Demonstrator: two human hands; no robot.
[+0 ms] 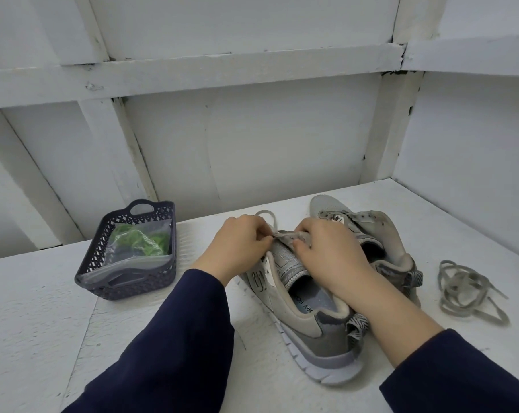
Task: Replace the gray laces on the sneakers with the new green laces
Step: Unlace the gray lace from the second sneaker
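The head view looks down on a white bench with a near sneaker lying in the middle, heel toward the person and toe pointing away. The left hand is at the front of the near sneaker's lacing, thumb and forefinger pinching a gray lace that loops up and away just beyond the knuckles. The right hand lies over the same sneaker from its right side, fingers curled down onto the upper beside the tongue and gripping it; its thumb almost meets the left hand's fingertips. Dark blue sleeves cover both forearms.

A far sneaker sits touching the near sneaker on its right, a little farther back, with bare eyelets showing. Well to the right of the near sneaker, a loose gray lace lies in a tangled heap on the bench. To the left of the near sneaker, well apart, stands a dark basket holding a clear bag with the green laces inside. A white panelled wall rises behind the near sneaker.
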